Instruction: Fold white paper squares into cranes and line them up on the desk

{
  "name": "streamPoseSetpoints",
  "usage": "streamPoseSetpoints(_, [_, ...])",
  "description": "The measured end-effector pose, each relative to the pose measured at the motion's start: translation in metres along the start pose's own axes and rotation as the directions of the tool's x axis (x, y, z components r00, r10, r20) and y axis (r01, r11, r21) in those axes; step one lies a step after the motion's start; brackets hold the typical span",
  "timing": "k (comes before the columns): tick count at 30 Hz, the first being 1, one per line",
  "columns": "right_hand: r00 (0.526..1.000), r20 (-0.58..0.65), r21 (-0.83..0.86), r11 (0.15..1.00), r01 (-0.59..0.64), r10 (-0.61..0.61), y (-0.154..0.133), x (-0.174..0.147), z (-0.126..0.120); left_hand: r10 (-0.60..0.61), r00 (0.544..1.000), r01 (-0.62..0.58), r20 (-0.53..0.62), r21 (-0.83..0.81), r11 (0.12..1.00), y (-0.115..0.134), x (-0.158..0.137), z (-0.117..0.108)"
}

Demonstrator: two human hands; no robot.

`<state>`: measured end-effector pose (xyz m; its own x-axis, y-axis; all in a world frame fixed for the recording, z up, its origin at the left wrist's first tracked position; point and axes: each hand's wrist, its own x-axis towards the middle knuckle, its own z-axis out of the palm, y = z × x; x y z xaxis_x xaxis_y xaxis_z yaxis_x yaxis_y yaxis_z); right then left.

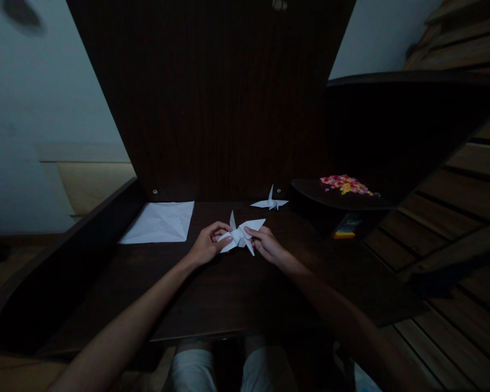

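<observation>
Between my two hands is a white origami crane (239,236), its wings spread to the sides and its pointed ends sticking out. My left hand (207,243) pinches the wing on the left, thumb on top. On the other side, my right hand (267,244) grips the right wing near the body, thumb on top and fingers curled underneath. Behind it, a smaller-looking white paper crane (271,203) rests at the back of the dark desk (212,305). Creased white paper (163,220) lies flat to the left of my left hand.
A heap of small pink, red and yellow pieces (345,184) sits on a corner shelf (375,203) at the right. Under that shelf is a small item with a yellow-orange edge (344,234). A raised side panel (77,245) bounds the desk's left, and a tall dark board (220,98) its back.
</observation>
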<state>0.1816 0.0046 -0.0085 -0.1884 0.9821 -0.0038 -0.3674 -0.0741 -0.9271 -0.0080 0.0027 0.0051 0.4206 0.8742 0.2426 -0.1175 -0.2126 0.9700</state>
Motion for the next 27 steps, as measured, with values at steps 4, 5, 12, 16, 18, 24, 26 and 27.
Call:
streamPoseSetpoints(4, [1.0,0.001,0.013,1.0,0.005,-0.005,0.0016,0.0008,-0.0015,-0.019,1.0,0.019,0.006,0.004,1.0,0.003,-0.0005,-0.0003])
streamPoseSetpoints(5, [1.0,0.002,0.018,1.0,0.005,-0.005,0.0015,0.0008,-0.0016,-0.024,1.0,0.024,0.01,0.005,1.0,0.0033,-0.0004,-0.0004])
streamPoseSetpoints(12, [1.0,-0.026,0.068,0.998,-0.004,0.006,-0.0022,-0.0012,0.0024,-0.025,1.0,0.025,0.0,-0.034,0.999,0.0007,0.0003,0.0005])
streamPoseSetpoints(16, [0.999,-0.037,0.066,0.998,-0.001,0.004,-0.0038,-0.0018,0.0034,-0.018,1.0,0.018,-0.002,-0.007,1.0,0.0015,0.0003,0.0003])
streamPoseSetpoints(18, [1.0,-0.025,0.063,0.998,-0.004,0.005,-0.0048,-0.0022,0.0032,-0.014,1.0,0.013,0.005,0.009,1.0,0.0025,0.0004,-0.0007])
streamPoseSetpoints(24, [0.999,0.011,0.019,0.999,-0.049,0.048,-0.0077,-0.0036,0.0033,-0.038,0.997,0.036,0.06,0.036,0.999,0.0044,0.0007,-0.0054])
streamPoseSetpoints(26, [0.999,0.006,0.014,0.999,-0.038,0.038,-0.0073,-0.0036,0.0033,-0.037,0.998,0.034,0.06,0.038,0.999,0.0041,0.0009,-0.0061])
streamPoseSetpoints(27, [1.0,0.004,0.014,0.999,-0.029,0.029,-0.0069,-0.0034,0.0033,-0.034,0.998,0.032,0.056,0.036,0.999,0.0039,0.001,-0.006])
